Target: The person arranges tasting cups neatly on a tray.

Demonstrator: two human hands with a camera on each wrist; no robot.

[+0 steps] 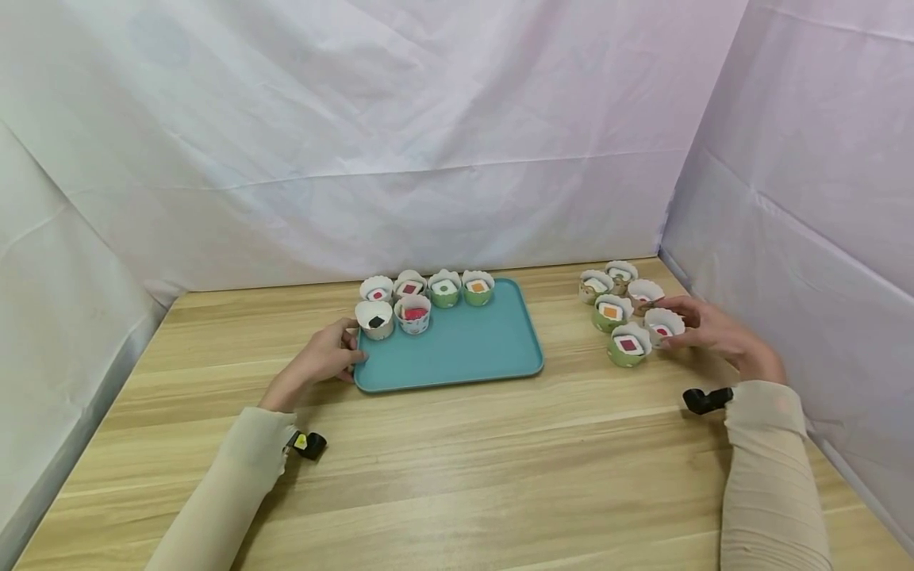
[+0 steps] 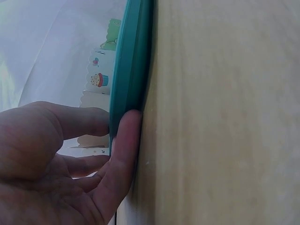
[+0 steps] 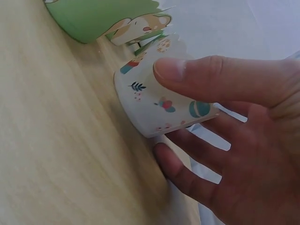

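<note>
My left hand (image 1: pixel 324 353) holds the left rim of a blue-green tray (image 1: pixel 471 345). In the left wrist view its thumb and fingers pinch the tray's edge (image 2: pixel 132 61). Over at the right, my right hand (image 1: pixel 717 331) holds a white patterned paper baking cup (image 3: pixel 150 96) with a small white piece marked red inside. Its thumb lies on the near side of the cup, with fingers around the far side. The right wrist view shows the cup slightly tilted, its base close to the table; whether it touches is unclear.
Several paper cups with coloured pieces, including a white-and-black one (image 1: pixel 375 320), stand along the tray's back left. Beside the held cup are several more, among them a green one (image 1: pixel 627 355). White cloth (image 1: pixel 400 198) hangs behind the wooden table (image 1: pixel 457 476) and at both sides.
</note>
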